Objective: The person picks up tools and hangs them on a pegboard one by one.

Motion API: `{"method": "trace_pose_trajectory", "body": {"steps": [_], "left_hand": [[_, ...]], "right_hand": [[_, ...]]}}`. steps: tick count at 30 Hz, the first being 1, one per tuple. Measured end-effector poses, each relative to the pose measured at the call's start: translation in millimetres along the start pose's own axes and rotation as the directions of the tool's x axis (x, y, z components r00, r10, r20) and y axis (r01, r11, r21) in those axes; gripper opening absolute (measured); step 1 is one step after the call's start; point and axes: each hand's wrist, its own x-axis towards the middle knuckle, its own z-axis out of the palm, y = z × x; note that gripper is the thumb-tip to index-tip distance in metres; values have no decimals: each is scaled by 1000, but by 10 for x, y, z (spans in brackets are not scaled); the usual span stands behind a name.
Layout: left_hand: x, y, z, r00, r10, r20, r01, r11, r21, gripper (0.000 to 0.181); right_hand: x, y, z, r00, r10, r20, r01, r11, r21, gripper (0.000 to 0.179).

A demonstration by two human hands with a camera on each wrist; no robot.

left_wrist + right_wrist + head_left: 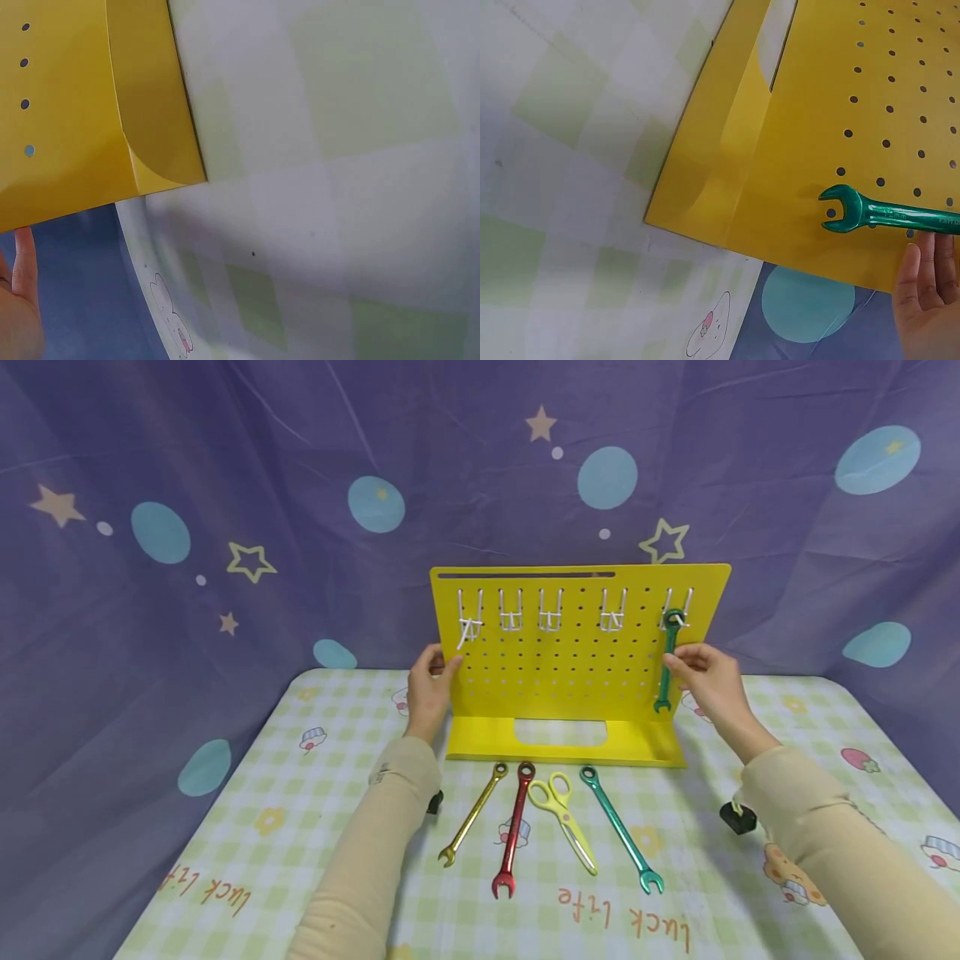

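A yellow pegboard stand [555, 681] stands upright on the table. My left hand [431, 689] grips its left edge, the thumb in front; in the left wrist view a finger [25, 270] meets the edge. A dark green combination wrench [667, 668] hangs by its ring end from the rightmost white hook [689, 602]. My right hand [712, 681] pinches this wrench at mid-shaft, near the board's right edge. In the right wrist view, the wrench's open jaw end [847, 208] points toward the board's base, with fingers [928, 274] beside the shaft; the thumb's contact is hidden there.
Before the board lie a gold wrench [472, 817], a red wrench [514, 835], yellow scissors [564, 818] and a teal wrench [619, 828]. Several white hooks [550, 610] carry no tools. The table has a checked cloth [315, 793]; a purple curtain [480, 460] hangs behind.
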Motion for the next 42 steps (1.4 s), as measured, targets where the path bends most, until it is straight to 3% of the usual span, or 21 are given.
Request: {"method": "trace_pose_trajectory", "body": {"steps": [22,28,42], "left_hand": [[11,-46,13,1000,20,13,-20,1000,-6,27],[5,-19,5,1000,15,20,-15,1000,-5,26],[14,-8,-8,1000,14,19,-13,999,-38,25]], "right_hand": [[-61,162,-92,999,-14,45,12,999,37,46],[-181,172,-124,997,3,83,-6,999,31,46],[-514,120,8,970,-70,233,82,996,-43,37]]}}
